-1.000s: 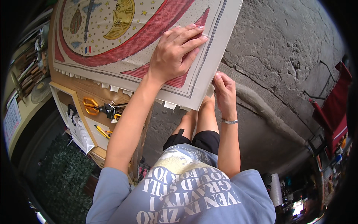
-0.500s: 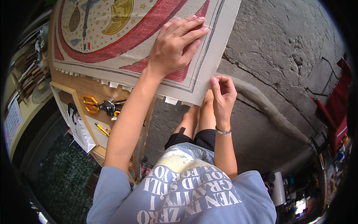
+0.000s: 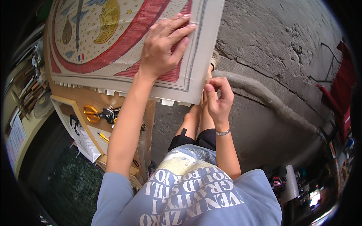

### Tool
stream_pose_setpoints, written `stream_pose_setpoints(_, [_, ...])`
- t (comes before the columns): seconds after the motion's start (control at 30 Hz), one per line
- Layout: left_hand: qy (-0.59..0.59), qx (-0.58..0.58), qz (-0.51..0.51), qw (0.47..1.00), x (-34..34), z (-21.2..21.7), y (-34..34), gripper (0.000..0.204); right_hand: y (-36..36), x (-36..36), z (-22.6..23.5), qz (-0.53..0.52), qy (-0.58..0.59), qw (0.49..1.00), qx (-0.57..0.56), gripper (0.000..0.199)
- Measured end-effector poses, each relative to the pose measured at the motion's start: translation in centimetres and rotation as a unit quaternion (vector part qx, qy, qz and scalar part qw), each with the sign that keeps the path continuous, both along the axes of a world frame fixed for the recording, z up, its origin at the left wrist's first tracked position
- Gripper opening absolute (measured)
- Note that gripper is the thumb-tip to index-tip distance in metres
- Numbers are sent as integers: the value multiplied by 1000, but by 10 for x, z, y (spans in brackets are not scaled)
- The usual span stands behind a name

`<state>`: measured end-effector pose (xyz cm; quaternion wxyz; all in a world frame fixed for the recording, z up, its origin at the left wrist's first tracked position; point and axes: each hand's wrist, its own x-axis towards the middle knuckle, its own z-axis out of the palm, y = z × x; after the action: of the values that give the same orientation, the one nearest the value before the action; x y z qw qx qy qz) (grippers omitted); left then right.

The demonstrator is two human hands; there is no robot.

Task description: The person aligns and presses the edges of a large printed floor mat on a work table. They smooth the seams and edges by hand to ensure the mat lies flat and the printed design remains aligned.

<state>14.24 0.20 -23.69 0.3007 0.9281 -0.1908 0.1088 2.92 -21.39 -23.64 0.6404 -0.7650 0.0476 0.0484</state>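
**Under my hands: a painted board pressed and pinched**

Beneath my left hand (image 3: 166, 47) lies the painted board (image 3: 113, 45), fingers spread flat on its red band. My right hand (image 3: 218, 100) pinches the board's near corner, thumb and fingers closed on its edge. Left of my left forearm, orange-handled scissors (image 3: 90, 113) rest on a wooden shelf (image 3: 71, 103).

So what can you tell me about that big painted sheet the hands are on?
The painted sheet looks like stiff pale card or canvas, lying on a wooden worktop with its right part overhanging the stone floor. It shows a broad red ring around a cream field with small stars, a golden shape and grey-blue figures, framed by thin dark lines. Small pale tabs stick out along its near edge. The left hand presses flat on the red band; the right hand pinches its near right corner.
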Motion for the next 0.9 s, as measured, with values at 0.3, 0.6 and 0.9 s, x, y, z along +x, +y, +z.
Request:
stream_pose_setpoints(0.3, [12, 18, -11, 1000, 19, -6, -47, 35, -42, 9, 1, 24, -123, 981, -150, 20])
stream_pose_setpoints(0.6, [19, 10, -14, 1000, 20, -5, -59, 36, -59, 18, -2, -57, -2, 998, -35, 33])
stream_pose_setpoints(0.9, [11, 19, -9, 1000, 18, 2, -46, 37, -32, 20, -6, -87, 172, 969, 152, 16])
